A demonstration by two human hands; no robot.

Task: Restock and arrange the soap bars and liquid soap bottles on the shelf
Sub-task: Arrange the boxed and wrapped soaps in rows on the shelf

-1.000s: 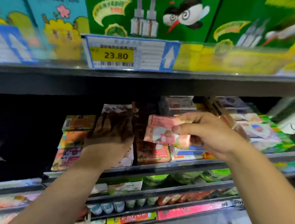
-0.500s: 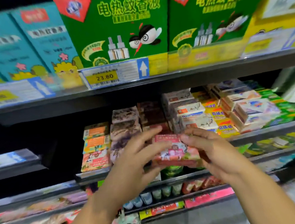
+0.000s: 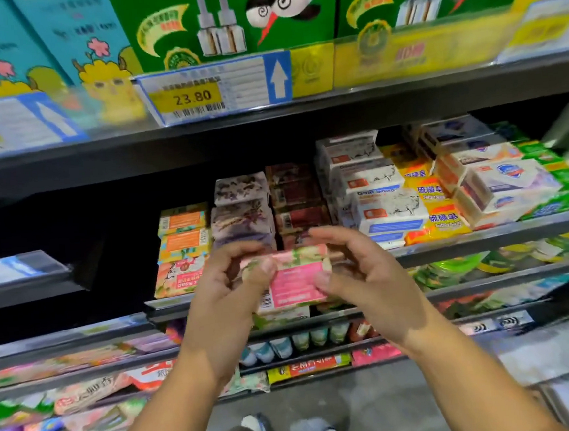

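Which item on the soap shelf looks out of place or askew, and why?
The white soap packs at the shelf's right end look turned diagonally, unlike the orange boxes facing front. The pink soap bar, held by the left hand and right hand, is off the shelf.

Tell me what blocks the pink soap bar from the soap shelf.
The pink soap bar, gripped by the left hand and right hand, faces the purple stack and dark red stack, filling the shelf there. The dark gap left of the orange stack looks free.
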